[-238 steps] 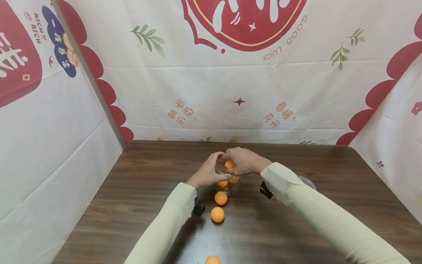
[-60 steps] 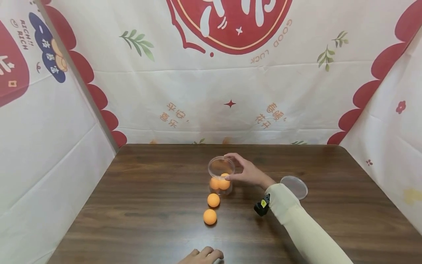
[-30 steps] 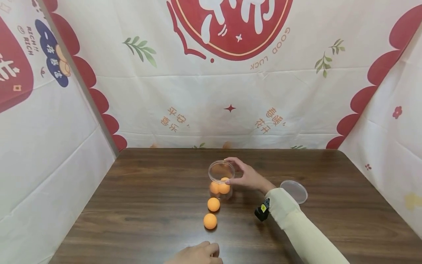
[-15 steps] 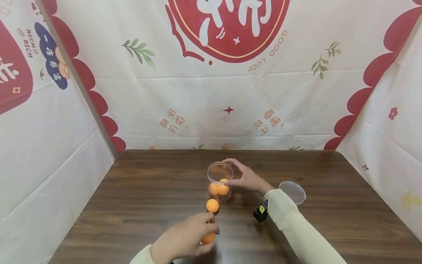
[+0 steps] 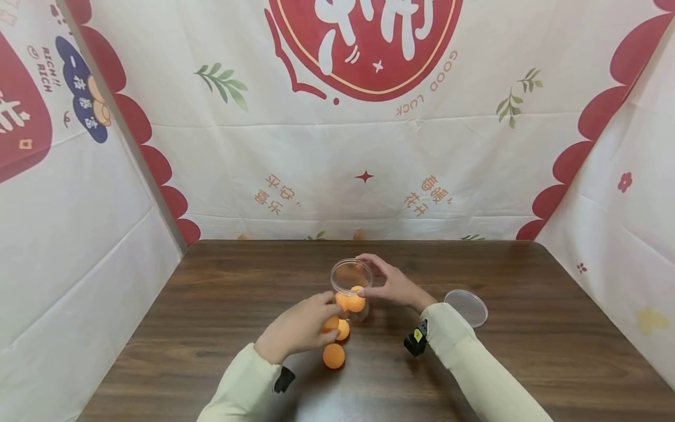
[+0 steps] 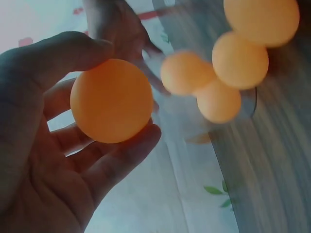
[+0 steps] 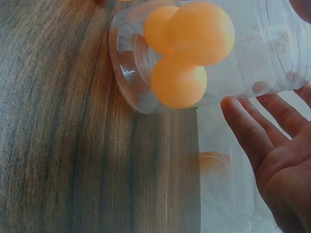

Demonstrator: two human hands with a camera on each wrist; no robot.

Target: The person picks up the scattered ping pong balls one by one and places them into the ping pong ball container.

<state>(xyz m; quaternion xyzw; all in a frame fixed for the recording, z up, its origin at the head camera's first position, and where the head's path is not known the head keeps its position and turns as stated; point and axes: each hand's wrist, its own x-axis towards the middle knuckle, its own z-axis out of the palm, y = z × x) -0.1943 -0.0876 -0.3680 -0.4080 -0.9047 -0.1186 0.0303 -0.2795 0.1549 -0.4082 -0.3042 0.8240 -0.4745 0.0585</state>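
Note:
My left hand (image 5: 297, 325) pinches an orange ping-pong ball (image 6: 112, 101) between thumb and fingers, just left of a clear plastic jar (image 7: 243, 73). The jar stands upright on the table with its mouth uncovered. Three orange balls (image 7: 179, 82) lie inside it, near the bottom. My right hand (image 5: 395, 285) holds the jar from its right side, thumb and fingers around it just below the rim. Two loose balls rest on the table in front of the jar: a nearer ball (image 5: 334, 356) and a farther ball (image 5: 343, 329), which the held ball partly covers in the head view.
A clear round lid (image 5: 466, 308) lies flat on the brown wooden table (image 5: 221, 293), right of the jar and beside my right sleeve. A printed white cloth (image 5: 253, 152) hangs behind the table and along both sides.
My left hand has come in from the near edge, picked up a ball and carried it forward to the jar. My right hand keeps its hold on the jar.

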